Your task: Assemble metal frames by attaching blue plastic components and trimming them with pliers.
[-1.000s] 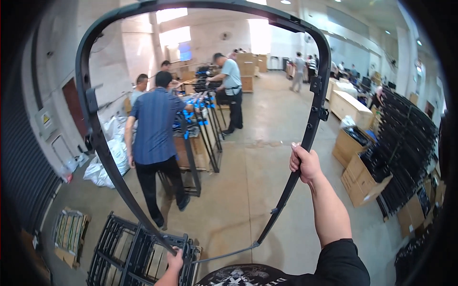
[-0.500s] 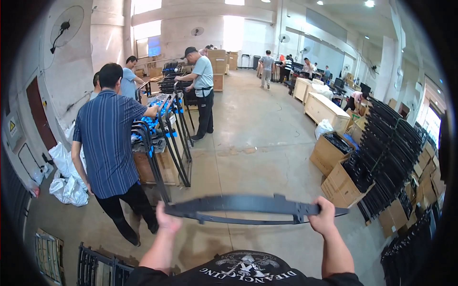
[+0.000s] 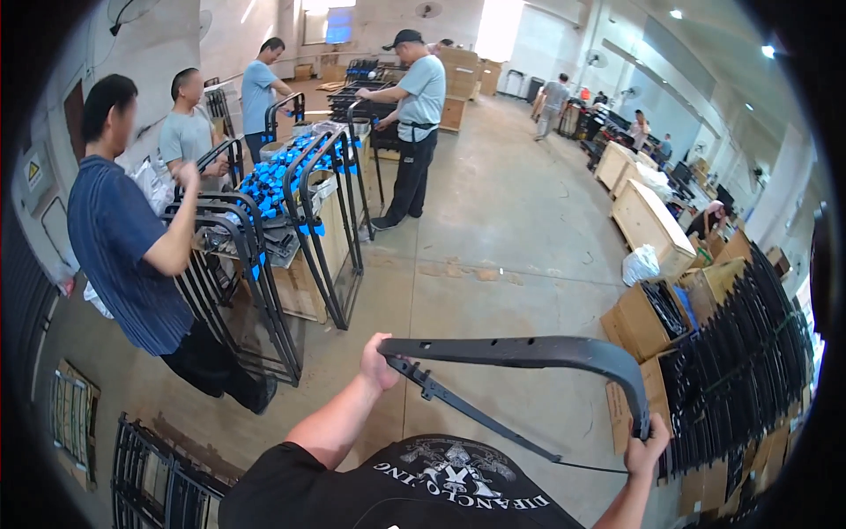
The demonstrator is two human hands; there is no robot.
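A black metal frame is held out before my chest, one broad bar curving down at its right end and a thinner bar slanting below. My left hand is closed around its left end, where the two bars come close together. At the bent right end, my right hand grips the frame low down. Part of each hand's fingers is hidden behind the metal.
Left, co-workers stand around a table with blue parts and upright black tube frames. Stacked black frames and cardboard boxes stand right, wooden crates beyond. More black frames lie lower left.
The frame has turned and tilted, its right end now bent downward toward me. My left hand has moved right and up, my right hand lower. The view has shifted, and the nearest co-worker has raised an arm.
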